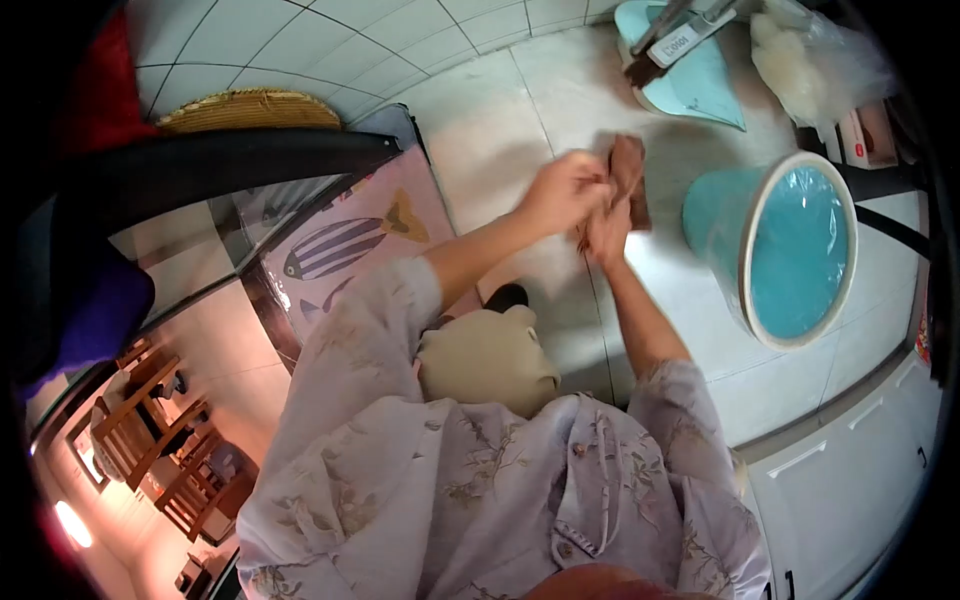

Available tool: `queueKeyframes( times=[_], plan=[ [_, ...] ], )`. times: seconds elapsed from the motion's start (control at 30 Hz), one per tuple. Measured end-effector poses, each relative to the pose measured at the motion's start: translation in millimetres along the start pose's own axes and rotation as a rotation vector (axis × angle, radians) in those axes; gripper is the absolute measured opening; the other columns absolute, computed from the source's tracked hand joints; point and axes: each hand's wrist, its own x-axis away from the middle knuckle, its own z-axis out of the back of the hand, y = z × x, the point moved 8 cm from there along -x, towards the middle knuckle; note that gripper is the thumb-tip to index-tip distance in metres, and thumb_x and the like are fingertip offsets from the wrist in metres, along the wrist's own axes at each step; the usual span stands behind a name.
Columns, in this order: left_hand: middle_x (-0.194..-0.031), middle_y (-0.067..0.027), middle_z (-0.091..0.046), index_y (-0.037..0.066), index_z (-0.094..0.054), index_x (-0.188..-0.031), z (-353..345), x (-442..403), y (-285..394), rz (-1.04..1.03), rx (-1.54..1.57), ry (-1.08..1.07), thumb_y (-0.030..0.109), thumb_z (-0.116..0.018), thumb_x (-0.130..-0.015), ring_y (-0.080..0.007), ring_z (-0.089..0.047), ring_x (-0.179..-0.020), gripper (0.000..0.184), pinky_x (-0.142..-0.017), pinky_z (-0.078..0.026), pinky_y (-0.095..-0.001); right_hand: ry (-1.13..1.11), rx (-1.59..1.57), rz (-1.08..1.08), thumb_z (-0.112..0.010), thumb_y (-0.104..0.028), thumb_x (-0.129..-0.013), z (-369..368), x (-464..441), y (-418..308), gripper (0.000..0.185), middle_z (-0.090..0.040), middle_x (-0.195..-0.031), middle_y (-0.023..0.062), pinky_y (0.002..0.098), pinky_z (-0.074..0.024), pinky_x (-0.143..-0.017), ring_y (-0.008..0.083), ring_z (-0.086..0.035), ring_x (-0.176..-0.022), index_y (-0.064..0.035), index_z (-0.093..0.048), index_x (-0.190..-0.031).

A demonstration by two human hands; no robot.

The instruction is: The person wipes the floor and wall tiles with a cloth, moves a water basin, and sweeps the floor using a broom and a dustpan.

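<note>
Out in front of my body, my right hand (pixel 608 228) is closed on a soft brown piece of material (pixel 627 165), thin and crumpled like a cloth or a bag; I cannot tell which. It hangs over the tiled floor beyond my fingers. Close on its left side is my left hand (pixel 565 192), fingers pinched together and a little blurred. Whatever that pinch holds, if anything, is hidden. To the right of both hands stands a light blue bin (pixel 712 215) with a pale rim and a clear liner.
A blue dustpan (pixel 690 95) and a brush (pixel 645 68) lie by the tiled wall. Beside them sits a clear plastic bag (pixel 815 65). A fish-patterned mat (pixel 370 235) is on the left, near a glass door. White cabinets (pixel 850 480) line the right.
</note>
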Motion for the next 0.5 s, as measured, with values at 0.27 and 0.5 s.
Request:
queueKeyframes(
  times=[0.27, 0.5],
  plan=[
    [-0.149, -0.0202, 0.004, 0.018, -0.012, -0.144, 109, 66, -164, 0.535, -0.989, -0.242, 0.044, -0.076, -0.064, -0.0361, -0.001, -0.138, 0.106, -0.107, -0.012, -0.0543, -0.112, 0.422, -0.139, -0.051, -0.041, -0.084, -81, -187, -12, 0.071, -0.041, -0.134, 0.0212, 0.057, -0.0167, -0.101, 0.0323, -0.037, -0.125, 0.0019, -0.03, -0.136],
    [-0.148, -0.0197, 0.017, 0.021, 0.003, -0.146, 104, 70, -177, 0.618, -0.97, -0.346, 0.056, -0.077, -0.057, -0.0378, 0.013, -0.137, 0.124, -0.106, -0.003, -0.0601, -0.212, 0.682, 0.27, -0.054, -0.039, -0.08, -215, -151, -63, 0.041, -0.058, -0.112, 0.0114, 0.0522, -0.0138, -0.104, 0.0243, -0.039, -0.122, -0.008, -0.062, -0.106]
  ],
)
